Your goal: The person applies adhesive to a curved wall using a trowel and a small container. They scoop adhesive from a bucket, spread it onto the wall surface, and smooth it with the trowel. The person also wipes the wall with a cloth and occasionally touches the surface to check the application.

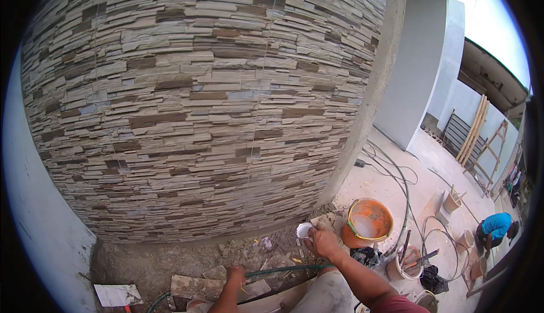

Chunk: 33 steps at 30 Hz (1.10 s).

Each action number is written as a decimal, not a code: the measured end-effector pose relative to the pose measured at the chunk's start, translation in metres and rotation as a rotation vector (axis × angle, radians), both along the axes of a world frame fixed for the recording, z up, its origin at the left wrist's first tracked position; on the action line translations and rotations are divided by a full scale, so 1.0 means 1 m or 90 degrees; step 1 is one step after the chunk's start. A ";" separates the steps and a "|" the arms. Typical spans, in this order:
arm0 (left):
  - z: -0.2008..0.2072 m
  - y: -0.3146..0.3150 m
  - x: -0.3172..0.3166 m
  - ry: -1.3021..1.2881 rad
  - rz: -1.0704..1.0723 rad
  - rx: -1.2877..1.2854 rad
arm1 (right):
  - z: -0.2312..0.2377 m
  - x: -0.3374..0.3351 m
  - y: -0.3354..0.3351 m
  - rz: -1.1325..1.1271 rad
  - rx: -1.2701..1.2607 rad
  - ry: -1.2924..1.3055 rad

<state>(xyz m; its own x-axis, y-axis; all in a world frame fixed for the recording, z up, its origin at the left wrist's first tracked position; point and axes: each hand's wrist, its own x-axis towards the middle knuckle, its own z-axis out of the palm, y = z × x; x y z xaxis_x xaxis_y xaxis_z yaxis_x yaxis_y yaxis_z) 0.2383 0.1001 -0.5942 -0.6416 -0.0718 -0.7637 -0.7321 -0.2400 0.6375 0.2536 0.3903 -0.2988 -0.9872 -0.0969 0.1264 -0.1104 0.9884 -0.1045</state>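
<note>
1. Cladding (198,114) fills most of the head view, and you've got stone-look pieces running right down to the dirt strip (136,262); no missing piece shows, so call the facing largely done.
2. Over to your right hand (323,242): fingers closed on a white cup (304,231), up near the far edge of the dirt strip, toward its right end, close to the cladding's lower edge. Its contents can't be made out.
3. Down at the strip's near edge, your left hand (235,275) is low beside flat pieces (190,286) and a green hose (283,269). Those fingers look curled; whether they grip anything, I cannot tell.
4. Just beside your right hand, at the strip's right end, sits an orange bucket (349,236) with pale liquid (364,223) inside.
5. What's left? My read is finishing work along the base: that dirt lies rough, littered with scraps (265,244). Whether the joints are filled is too small to judge.
</note>
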 end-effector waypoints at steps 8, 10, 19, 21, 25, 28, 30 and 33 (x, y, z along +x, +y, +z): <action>-0.042 -0.042 0.015 0.195 -0.121 -0.074 | 0.026 -0.004 0.248 -0.343 -0.095 0.207; -0.055 -0.046 0.021 0.134 -0.114 -0.084 | 0.006 -0.017 0.299 -0.415 -0.109 0.122; -0.073 -0.154 0.018 0.391 -0.947 -0.953 | -0.087 -0.049 0.338 -0.331 -0.097 -0.277; -0.077 -0.140 0.007 0.405 -0.876 -0.915 | -0.112 -0.054 0.354 -0.333 -0.083 -0.265; -0.081 -0.108 -0.026 0.436 -0.917 -0.870 | -0.162 -0.079 0.360 -0.294 -0.055 -0.317; -0.073 -0.101 -0.043 0.219 -0.849 -0.929 | -0.176 -0.091 0.341 -0.245 -0.106 -0.261; -0.079 -0.062 -0.045 0.389 -0.669 -0.680 | -0.166 -0.076 0.362 -0.229 -0.120 -0.314; -0.071 -0.002 -0.066 0.457 -0.758 -0.806 | -0.155 -0.059 0.392 -0.276 -0.152 -0.253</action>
<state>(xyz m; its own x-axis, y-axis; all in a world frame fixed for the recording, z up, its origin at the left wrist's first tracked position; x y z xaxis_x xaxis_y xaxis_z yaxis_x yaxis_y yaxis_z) 0.1724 0.0984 -0.6652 -0.9057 0.3611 -0.2220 0.3120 0.9225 0.2273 0.1946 0.7823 -0.4538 -0.9065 0.3077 -0.2890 0.3872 0.8788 -0.2790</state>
